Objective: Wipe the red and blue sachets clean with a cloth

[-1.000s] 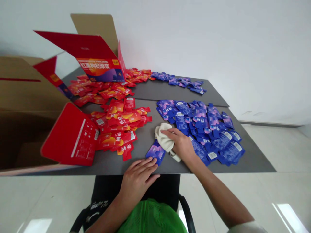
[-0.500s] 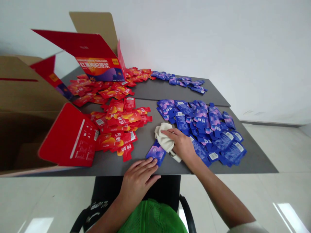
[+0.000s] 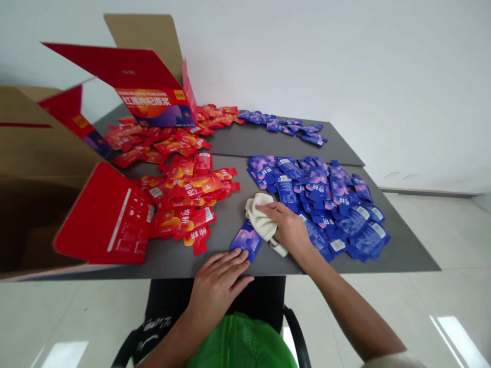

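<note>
One blue-purple sachet (image 3: pixel 245 240) lies on the grey table near its front edge. My left hand (image 3: pixel 220 281) rests at the table edge with fingers stretched out, the fingertips pressing on the sachet's lower end. A bunched cream cloth (image 3: pixel 258 217) is in my right hand (image 3: pixel 289 227), whose fingers press it down over the sachet's upper end. Part of the sachet is hidden under the cloth. Just right of my right hand spreads a pile of blue sachets (image 3: pixel 318 189). To the left lies a pile of red-orange sachets (image 3: pixel 192 186).
An open red carton (image 3: pixel 111 220) with brown insides stands at the left front. Another open red carton (image 3: pixel 153 107) stands behind it, amid more red sachets (image 3: pixel 126 138). A row of blue sachets (image 3: pixel 284 127) lies at the back, before a white wall (image 3: pixel 326 61).
The view has shifted very slightly. My right hand and the cloth have barely moved, a touch to the right; my left hand stays on the sachet.
</note>
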Demonstrator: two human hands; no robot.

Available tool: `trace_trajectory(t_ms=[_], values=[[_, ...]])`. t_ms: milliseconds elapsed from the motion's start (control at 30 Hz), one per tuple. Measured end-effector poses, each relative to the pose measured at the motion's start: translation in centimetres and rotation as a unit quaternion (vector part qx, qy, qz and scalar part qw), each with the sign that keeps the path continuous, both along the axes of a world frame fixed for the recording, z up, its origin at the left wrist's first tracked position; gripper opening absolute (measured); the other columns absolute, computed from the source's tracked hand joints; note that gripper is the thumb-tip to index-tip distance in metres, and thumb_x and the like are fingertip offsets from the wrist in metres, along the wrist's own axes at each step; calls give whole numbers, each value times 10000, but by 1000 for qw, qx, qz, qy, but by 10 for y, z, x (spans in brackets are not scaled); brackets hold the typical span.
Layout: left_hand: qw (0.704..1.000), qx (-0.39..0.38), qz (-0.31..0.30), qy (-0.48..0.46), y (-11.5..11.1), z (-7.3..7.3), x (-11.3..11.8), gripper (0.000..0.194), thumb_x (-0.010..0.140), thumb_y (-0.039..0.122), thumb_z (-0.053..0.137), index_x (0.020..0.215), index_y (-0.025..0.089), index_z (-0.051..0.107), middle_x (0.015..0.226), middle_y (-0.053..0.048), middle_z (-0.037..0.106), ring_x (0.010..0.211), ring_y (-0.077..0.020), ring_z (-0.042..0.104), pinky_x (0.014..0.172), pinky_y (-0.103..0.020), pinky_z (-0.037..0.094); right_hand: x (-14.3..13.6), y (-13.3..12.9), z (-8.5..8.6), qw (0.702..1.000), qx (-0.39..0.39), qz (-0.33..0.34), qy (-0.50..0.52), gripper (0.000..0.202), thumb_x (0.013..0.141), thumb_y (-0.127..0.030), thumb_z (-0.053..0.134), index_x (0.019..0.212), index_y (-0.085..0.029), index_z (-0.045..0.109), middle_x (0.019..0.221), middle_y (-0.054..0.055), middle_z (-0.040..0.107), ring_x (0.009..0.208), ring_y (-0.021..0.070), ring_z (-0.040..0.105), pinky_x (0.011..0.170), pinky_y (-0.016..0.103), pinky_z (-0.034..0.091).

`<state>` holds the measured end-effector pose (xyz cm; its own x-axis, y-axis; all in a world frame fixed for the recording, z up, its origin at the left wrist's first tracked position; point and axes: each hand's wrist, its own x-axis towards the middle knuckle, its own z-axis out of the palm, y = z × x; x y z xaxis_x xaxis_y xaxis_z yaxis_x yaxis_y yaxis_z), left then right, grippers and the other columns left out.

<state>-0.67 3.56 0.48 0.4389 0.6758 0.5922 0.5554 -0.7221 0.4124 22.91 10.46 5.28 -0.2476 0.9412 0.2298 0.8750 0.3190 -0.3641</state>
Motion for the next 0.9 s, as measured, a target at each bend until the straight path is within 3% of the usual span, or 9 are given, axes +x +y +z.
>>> trace_trajectory(t_ms=[67, 167, 300, 433, 567, 700, 800, 900], values=[[1000, 2, 2, -1, 0, -1, 0, 190, 1023, 337, 648, 1139, 214, 734, 1197, -15, 793, 1094, -227, 756, 967, -397, 535, 2, 3, 8, 1000, 22, -4, 1, 490, 944, -94, 662, 1386, -308, 677, 1327, 44, 701, 1067, 231, 742, 821, 279, 593], [1000, -7, 6, -1, -1, 0, 0, 155, 1016, 327, 654, 1061, 212, 748, 1105, -19, 814, 1016, -231, 771, 948, -406, 548, -13, -25, 16, 996, 41, 70, 45, 494, 973, -131, 653, 1429, -320, 634, 1360, 38, 682, 1153, 205, 708, 908, 260, 570], [999, -33, 6, -4, -1, 2, -1, 222, 1016, 287, 637, 829, 205, 724, 807, 0, 792, 762, -203, 758, 899, -406, 566, -30, -59, 5, 988, -26, 146, 54, 548, 957, -85, 652, 1442, -337, 611, 1360, 13, 684, 1117, 163, 717, 926, 233, 561], [1000, -18, 1, -2, -1, 0, -1, 144, 1005, 307, 672, 1080, 206, 743, 1106, -23, 813, 1026, -234, 768, 965, -410, 543, -13, -26, -8, 997, -19, 73, 35, 569, 930, -45, 649, 1417, -340, 642, 1347, 29, 686, 1137, 186, 714, 892, 238, 576], [1000, -4, -2, 1, 0, 0, 0, 188, 1017, 328, 657, 1149, 216, 729, 1183, -25, 797, 1090, -234, 758, 968, -400, 538, 4, 7, 3, 1000, 13, -3, -21, 506, 944, -89, 653, 1397, -314, 668, 1328, 49, 701, 1058, 221, 740, 813, 267, 594], [1000, -17, 2, 2, -1, 0, -1, 159, 1020, 328, 649, 1069, 212, 745, 1086, -26, 815, 1021, -235, 772, 949, -407, 551, -15, -27, 13, 996, 39, 68, 39, 513, 965, -121, 655, 1436, -321, 628, 1375, 39, 679, 1157, 202, 707, 901, 252, 573], [1000, -28, 9, -4, -2, 0, -2, 230, 1020, 313, 638, 841, 200, 727, 823, -13, 797, 791, -212, 771, 921, -415, 564, -30, -55, 6, 988, -20, 144, 47, 557, 956, -93, 651, 1454, -338, 602, 1368, 20, 684, 1114, 166, 719, 924, 234, 565], [1000, -27, 3, 6, -1, 0, -2, 156, 1010, 315, 659, 953, 202, 751, 946, -23, 820, 894, -228, 780, 928, -415, 560, -23, -42, -4, 992, -40, 113, 44, 566, 937, -74, 661, 1433, -344, 625, 1368, 25, 682, 1134, 173, 716, 913, 230, 570]])
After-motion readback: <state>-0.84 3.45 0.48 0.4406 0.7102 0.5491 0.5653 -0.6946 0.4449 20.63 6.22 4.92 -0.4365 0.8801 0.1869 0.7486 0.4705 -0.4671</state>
